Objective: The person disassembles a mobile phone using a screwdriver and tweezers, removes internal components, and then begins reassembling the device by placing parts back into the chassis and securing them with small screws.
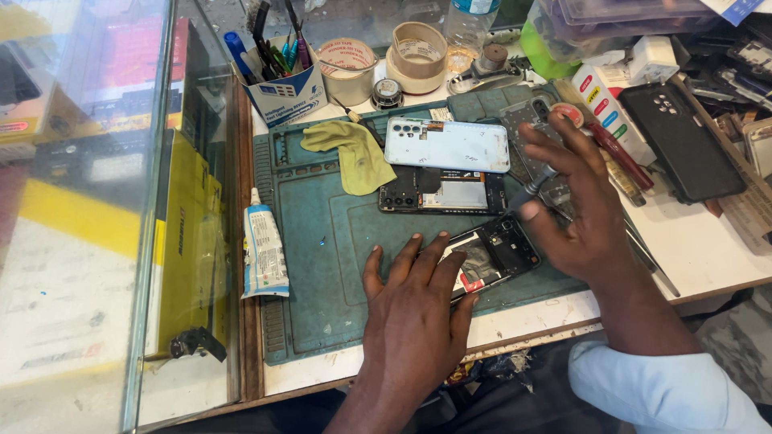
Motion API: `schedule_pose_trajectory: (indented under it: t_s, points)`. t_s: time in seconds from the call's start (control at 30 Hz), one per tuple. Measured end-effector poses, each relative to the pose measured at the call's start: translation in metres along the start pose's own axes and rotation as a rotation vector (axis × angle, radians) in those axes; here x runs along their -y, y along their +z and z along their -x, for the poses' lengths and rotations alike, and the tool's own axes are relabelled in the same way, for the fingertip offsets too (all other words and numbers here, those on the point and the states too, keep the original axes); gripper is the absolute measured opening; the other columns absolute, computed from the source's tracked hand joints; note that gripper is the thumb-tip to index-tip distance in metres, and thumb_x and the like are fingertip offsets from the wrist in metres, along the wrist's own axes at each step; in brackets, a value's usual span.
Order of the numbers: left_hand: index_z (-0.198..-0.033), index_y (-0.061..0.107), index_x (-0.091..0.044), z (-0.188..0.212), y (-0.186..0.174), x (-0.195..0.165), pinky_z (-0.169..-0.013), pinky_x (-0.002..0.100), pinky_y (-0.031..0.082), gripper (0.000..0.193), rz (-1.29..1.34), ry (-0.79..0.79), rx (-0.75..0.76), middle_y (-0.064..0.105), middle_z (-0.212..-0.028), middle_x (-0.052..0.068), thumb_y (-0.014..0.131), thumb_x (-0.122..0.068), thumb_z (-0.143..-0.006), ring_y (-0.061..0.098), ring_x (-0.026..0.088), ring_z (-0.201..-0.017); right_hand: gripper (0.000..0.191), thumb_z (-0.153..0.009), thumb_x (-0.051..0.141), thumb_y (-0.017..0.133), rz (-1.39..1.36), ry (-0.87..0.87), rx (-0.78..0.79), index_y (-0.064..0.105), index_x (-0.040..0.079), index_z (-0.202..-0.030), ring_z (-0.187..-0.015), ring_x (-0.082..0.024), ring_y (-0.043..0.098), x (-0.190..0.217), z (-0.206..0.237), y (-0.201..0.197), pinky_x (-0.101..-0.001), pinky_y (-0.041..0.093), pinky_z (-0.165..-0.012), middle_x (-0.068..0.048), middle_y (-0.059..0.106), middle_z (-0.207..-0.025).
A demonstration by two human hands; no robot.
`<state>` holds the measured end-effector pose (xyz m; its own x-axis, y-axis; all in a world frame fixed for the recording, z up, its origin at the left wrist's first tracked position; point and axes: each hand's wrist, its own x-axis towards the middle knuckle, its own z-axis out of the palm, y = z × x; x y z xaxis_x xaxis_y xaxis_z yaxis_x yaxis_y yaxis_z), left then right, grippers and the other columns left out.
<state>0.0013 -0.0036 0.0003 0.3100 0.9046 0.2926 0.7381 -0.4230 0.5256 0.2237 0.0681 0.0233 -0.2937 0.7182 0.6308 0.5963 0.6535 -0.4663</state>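
The left hand (414,309) lies flat with its fingers spread wide, low in the middle of the frame. It presses down on an open phone (492,255) with its back taken off. The phone lies tilted on a green work mat (322,241), just right of the middle of the frame. The right hand (583,205) is at the right of the middle. It holds a thin screwdriver (531,191) between its thumb and fingers, and the tip points down at the top end of the open phone.

Above the open phone, a second opened phone part (442,193) lies flat on the mat. A pale blue phone back cover (447,145) lies just above that and overlaps it a little. A yellow-green cloth (354,153) lies beside them, to the left. A white glue tube (263,249) lies at the left edge of the mat. In the upper part of the frame are a blue and white box of tools (285,88) and two rolls of tape (418,52). A black phone case (679,137) lies on the white table (708,249) at the upper right. A glass case (80,217) fills the left side.
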Motion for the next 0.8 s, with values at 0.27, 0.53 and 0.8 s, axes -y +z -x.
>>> schedule_pose_trajectory:
  t_s: [0.27,0.53,0.8]
  points:
    - [-0.131,0.064,-0.006,0.0001,0.0,0.0001,-0.116,0.066,0.014,0.047,-0.002,-0.003,0.003,0.056,-0.145,0.017,0.066,-0.029,-0.09,0.044,0.038,-0.14,0.059,-0.082,-0.002,0.066,0.062,-0.043,0.001,0.051,0.005,-0.139,-0.158,-0.033,0.033,-0.0025,-0.0011,0.0045,-0.047,0.029,-0.13,-0.015,0.053,-0.154]
    - [-0.13,0.064,-0.006,-0.0002,0.0,0.0002,-0.115,0.066,0.013,0.047,-0.008,-0.003,0.016,0.055,-0.145,0.017,0.066,-0.029,-0.09,0.043,0.038,-0.14,0.06,-0.084,-0.008,0.06,0.095,-0.009,0.005,0.051,0.005,-0.142,-0.162,-0.033,0.03,-0.0042,0.0003,0.0018,-0.0464,0.027,-0.134,-0.011,0.052,-0.159]
    - [-0.13,0.064,-0.005,-0.0007,-0.0003,-0.0008,-0.115,0.066,0.014,0.046,0.0,-0.007,0.012,0.056,-0.145,0.016,0.066,-0.028,-0.09,0.043,0.038,-0.14,0.059,-0.089,-0.008,0.058,-0.062,0.023,0.02,0.047,0.004,-0.146,-0.163,-0.034,0.025,-0.0009,-0.0001,-0.0006,-0.0465,0.026,-0.133,-0.016,0.047,-0.161]
